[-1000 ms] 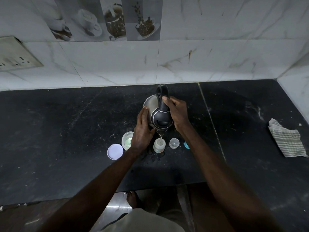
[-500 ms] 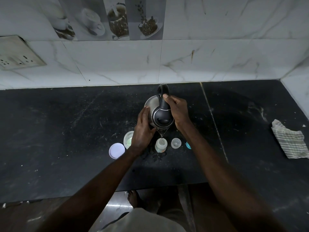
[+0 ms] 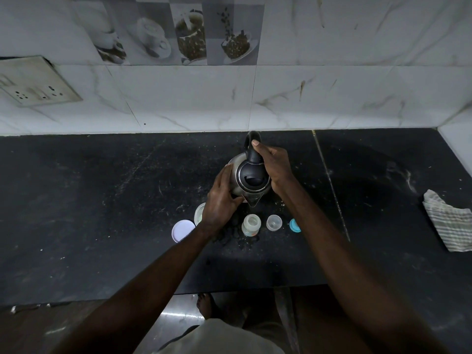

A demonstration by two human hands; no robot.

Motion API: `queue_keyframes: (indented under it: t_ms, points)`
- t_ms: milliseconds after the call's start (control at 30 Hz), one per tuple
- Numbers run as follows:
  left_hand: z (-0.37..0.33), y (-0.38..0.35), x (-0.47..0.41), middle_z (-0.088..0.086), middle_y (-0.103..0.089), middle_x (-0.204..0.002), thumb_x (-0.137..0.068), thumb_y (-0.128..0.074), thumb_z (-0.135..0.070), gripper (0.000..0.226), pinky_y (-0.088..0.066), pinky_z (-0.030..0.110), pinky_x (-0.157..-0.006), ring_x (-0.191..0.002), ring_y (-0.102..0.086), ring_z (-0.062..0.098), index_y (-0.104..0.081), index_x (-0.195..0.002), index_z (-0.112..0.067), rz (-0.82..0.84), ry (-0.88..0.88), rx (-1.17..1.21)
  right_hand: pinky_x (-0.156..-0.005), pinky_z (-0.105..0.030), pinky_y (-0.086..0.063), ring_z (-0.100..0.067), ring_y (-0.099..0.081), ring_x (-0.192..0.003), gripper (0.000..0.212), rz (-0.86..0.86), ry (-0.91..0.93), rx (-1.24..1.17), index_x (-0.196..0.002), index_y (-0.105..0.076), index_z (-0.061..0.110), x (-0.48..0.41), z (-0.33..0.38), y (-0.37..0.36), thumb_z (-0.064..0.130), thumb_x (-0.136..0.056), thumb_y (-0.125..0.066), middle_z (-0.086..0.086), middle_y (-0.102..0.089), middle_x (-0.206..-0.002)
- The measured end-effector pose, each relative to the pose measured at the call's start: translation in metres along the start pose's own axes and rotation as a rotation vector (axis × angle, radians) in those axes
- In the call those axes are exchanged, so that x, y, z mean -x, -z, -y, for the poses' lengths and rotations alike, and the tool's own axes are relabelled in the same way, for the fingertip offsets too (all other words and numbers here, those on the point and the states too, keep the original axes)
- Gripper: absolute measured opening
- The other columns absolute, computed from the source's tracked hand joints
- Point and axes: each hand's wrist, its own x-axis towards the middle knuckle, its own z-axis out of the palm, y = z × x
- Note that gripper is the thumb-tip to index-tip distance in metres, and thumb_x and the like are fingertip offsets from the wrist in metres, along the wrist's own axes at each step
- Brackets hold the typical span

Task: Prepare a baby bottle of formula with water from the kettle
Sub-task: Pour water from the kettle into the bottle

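Note:
A steel kettle [image 3: 251, 178] with a black lid hangs tilted toward me over the black counter [image 3: 102, 213], its spout just above and behind the open baby bottle [image 3: 251, 224]. My right hand [image 3: 274, 166] grips the kettle's black handle. My left hand [image 3: 219, 200] presses flat against the kettle's left side. The small clear bottle stands upright on the counter, uncapped. A clear cap [image 3: 274, 222] sits right of it, and a teal ring [image 3: 294, 225] lies beyond that.
An open round container [image 3: 199, 213] and its pale lid [image 3: 182, 230] lie left of the bottle, partly under my left wrist. A striped cloth [image 3: 449, 224] lies at the far right. Spilled drops darken the counter around the bottle. A wall socket [image 3: 38, 85] sits upper left.
The kettle has drawn back slightly from the bottle and tilts less; the thin stream seen earlier at the spout is no longer clear. Both hands keep their hold.

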Motion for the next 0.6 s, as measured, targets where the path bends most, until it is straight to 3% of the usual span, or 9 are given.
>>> queue_keyframes:
  t_ms: [267, 433, 600]
  points:
    - [0.003, 0.003, 0.001, 0.010, -0.042, -0.161, -0.069, -0.094, -0.020, 0.109, -0.043, 0.039, -0.117, -0.147, -0.044, 0.026, -0.032, -0.158, -0.013, -0.006, 0.002, -0.012, -0.083, -0.054, -0.061, -0.027, -0.071, -0.075, 0.043, 0.009, -0.024, 0.001, -0.088, -0.077, -0.002, -0.002, -0.003, -0.002, 0.040, -0.087, -0.079, -0.029, -0.073, -0.092]
    - [0.005, 0.009, -0.006, 0.009, -0.042, -0.161, -0.072, -0.092, -0.022, 0.106, -0.045, 0.043, -0.116, -0.147, -0.044, 0.025, -0.032, -0.159, -0.015, 0.004, -0.003, -0.002, -0.081, -0.052, -0.061, -0.027, -0.069, -0.073, 0.044, -0.007, -0.041, 0.000, -0.087, -0.076, -0.005, -0.009, 0.002, -0.009, 0.040, -0.087, -0.080, -0.026, -0.074, -0.087]
    - [0.009, 0.024, -0.020, 0.011, -0.047, -0.158, -0.070, -0.093, -0.020, 0.106, -0.046, 0.039, -0.116, -0.143, -0.047, 0.023, -0.034, -0.159, -0.014, 0.012, -0.019, -0.009, -0.076, -0.045, -0.063, -0.025, -0.071, -0.072, 0.038, 0.029, -0.096, 0.003, -0.081, -0.077, 0.004, -0.023, 0.010, -0.021, 0.042, -0.087, -0.080, -0.018, -0.075, -0.080]
